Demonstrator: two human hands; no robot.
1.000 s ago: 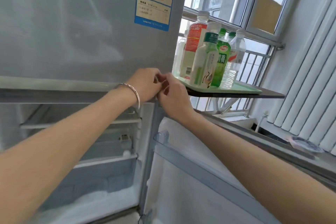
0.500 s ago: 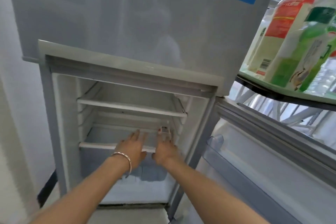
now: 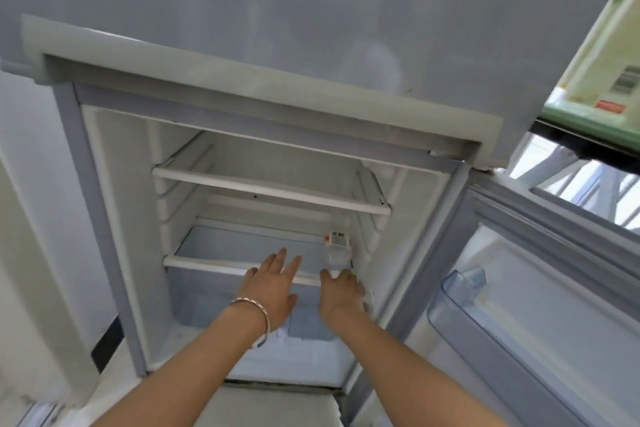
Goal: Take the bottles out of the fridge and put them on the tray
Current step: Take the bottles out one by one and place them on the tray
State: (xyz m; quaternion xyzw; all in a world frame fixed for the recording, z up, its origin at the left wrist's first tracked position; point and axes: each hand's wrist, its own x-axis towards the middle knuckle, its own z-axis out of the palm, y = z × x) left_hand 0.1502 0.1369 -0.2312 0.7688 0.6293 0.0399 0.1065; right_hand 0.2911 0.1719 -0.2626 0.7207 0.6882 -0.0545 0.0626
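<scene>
Item: bottle (image 3: 337,252), clear plastic, white label w/ red mark, whitish end nearest you; lying or upright, can't tell.
Loc: lower shelf (image 3: 207,265) of fridge (image 3: 242,94), rear-right corner, just beside the R inner wall.
Your right hand (image 3: 341,293): at the bottle's near end, thumb to its left, fingers hidden; can't tell if the grip is closed.
Your left hand (image 3: 273,284): flat, fingers straight & spread, over the shelf's front edge, holding nothing; bracelet (image 3: 258,312) on wrist.
Room: the gap up to the upper shelf (image 3: 270,192) opens toward you.
Door (image 3: 554,288): swung right, clear door bin (image 3: 460,291) on its inside.
Tray (image 3: 571,116): green, top right on dark ledge (image 3: 588,146), carrying tray bottle (image 3: 602,55), cut off by the frame.
</scene>
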